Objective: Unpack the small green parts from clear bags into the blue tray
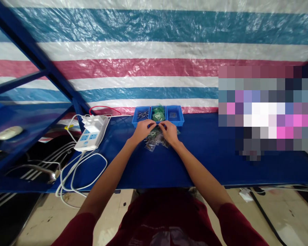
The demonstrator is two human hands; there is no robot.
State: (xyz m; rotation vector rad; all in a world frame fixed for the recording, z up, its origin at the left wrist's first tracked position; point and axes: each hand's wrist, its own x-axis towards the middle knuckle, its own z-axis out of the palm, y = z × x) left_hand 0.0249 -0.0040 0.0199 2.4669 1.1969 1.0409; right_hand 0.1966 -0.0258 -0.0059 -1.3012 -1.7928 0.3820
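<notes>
I've got a loose heap of small clear plastic bags [151,145] on the blue bench [154,168], right by my left hand [143,128] and right hand [171,132]. Fingertips nearly meet; I can't tell what they grip. I'd pinch lightly, clear of the three blue plastic bins [179,123] behind.

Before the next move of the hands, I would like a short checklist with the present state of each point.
1. Left hand above or at the heap of small clear plastic bags: ok.
2. Right hand close to the left: ok.
3. Item between the fingers identified: cannot tell, too small.
4. Three blue plastic bins upright: ok.
5. White rectangular power strip apart from both hands: ok.
</notes>
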